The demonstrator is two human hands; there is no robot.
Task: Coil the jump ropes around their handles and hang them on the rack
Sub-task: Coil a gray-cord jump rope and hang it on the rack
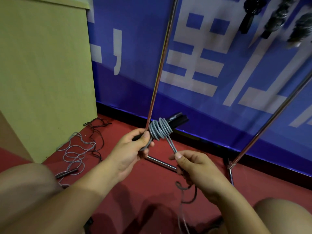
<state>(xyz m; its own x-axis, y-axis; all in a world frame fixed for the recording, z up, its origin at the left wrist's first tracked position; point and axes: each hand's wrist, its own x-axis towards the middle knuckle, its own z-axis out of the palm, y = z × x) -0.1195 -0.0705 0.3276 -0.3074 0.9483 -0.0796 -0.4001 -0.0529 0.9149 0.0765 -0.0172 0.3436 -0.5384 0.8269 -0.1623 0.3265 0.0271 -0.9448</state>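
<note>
My left hand [135,149] grips the black handles [177,121] of a jump rope, which point up and to the right. Several turns of grey rope [160,130] are coiled round them just past my fingers. My right hand [190,168] pinches the doubled grey cord [172,145] below the coil, and the loose end trails down past my wrist toward the floor. The rack [160,65] of shiny metal tubes stands right behind my hands. Coiled ropes [276,19] hang from it at the top right.
Another grey jump rope [74,154] with black handles lies loose on the red carpet at the left, beside a thin black rope [96,127]. A yellow-green cabinet [43,73] stands at the left. A blue banner wall [219,73] closes the back. My knees frame the bottom corners.
</note>
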